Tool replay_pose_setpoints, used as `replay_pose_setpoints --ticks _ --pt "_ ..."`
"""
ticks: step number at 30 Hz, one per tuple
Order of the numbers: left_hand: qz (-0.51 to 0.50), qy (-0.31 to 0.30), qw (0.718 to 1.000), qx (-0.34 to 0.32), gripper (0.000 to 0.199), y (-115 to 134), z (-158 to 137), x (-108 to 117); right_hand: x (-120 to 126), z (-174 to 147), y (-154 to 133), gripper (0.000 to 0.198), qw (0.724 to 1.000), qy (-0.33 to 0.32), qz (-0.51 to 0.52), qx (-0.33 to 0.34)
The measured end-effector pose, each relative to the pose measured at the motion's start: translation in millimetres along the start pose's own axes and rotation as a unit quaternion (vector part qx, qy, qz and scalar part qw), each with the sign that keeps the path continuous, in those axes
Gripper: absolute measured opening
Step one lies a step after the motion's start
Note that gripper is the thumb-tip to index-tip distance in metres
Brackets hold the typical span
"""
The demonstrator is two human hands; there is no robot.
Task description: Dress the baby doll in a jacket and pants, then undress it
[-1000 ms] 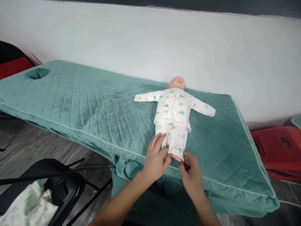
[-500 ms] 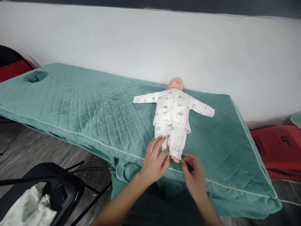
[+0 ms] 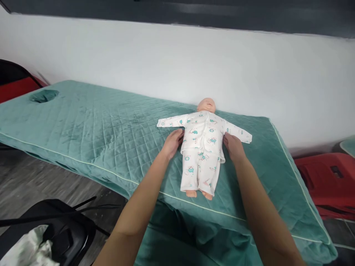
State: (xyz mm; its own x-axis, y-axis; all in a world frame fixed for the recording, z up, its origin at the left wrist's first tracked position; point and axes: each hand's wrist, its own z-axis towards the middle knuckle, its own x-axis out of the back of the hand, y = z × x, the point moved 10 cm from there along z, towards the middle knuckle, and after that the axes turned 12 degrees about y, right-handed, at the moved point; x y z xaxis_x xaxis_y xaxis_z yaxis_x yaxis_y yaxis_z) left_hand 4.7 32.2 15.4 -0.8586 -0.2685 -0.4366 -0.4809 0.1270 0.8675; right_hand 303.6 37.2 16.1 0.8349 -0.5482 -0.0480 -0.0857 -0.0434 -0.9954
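A baby doll lies on its back on a green quilted massage-bed cover, head toward the wall and feet toward me. It wears a white printed jacket, buttoned side not clear, with sleeves spread out, and matching trousers. Both bare feet stick out below the cuffs. My left hand is closed against the left side of the doll's torso, just under the sleeve. On the other side, my right hand grips under the opposite sleeve. The fingertips of both hands are partly hidden at the jacket's edges.
The bed cover has a face hole at its far left. A black chair with a crumpled printed cloth stands at lower left. A red plastic chair is at right. A white wall runs behind.
Both hands have moved up from the trouser cuffs to the sides of the doll's torso. Both of the doll's feet now show. The view has tilted up slightly.
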Motion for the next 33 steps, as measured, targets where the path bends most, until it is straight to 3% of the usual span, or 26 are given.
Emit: replay_pose_setpoints --ticks 3,7,16,23,25,28,30,33 --pt "-0.035 -0.043 0.994 0.093 0.033 -19 20 -22 -26 5 7 0.021 0.998 -0.020 0.037 -0.038" --pt "-0.043 -0.049 0.985 0.162 0.033 -35 28 -31 -35 -2 11 0.025 0.992 -0.002 0.102 -0.075" --pt "-0.055 -0.075 0.986 0.142 0.035 -22 50 -63 -33 27 1 0.024 0.990 0.047 0.109 -0.077" --pt "-0.010 -0.055 0.993 0.107 0.044 -25 50 -58 -35 27 16 0.020 0.985 0.031 0.138 -0.101" --pt "0.028 -0.042 0.996 0.069 0.044 -21 50 -54 -35 30 16 0.015 0.978 0.022 0.177 -0.108" --pt "0.125 0.053 0.989 -0.067 0.039 2 52 -34 -22 43 20 0.004 0.958 0.061 0.244 -0.139" --pt "0.185 0.096 0.957 -0.202 0.032 27 43 -29 -7 52 24 0.009 0.946 0.101 0.259 -0.166" --pt "0.246 0.050 0.897 -0.364 0.020 52 19 -45 15 62 23 0.013 0.942 0.131 0.251 -0.180"
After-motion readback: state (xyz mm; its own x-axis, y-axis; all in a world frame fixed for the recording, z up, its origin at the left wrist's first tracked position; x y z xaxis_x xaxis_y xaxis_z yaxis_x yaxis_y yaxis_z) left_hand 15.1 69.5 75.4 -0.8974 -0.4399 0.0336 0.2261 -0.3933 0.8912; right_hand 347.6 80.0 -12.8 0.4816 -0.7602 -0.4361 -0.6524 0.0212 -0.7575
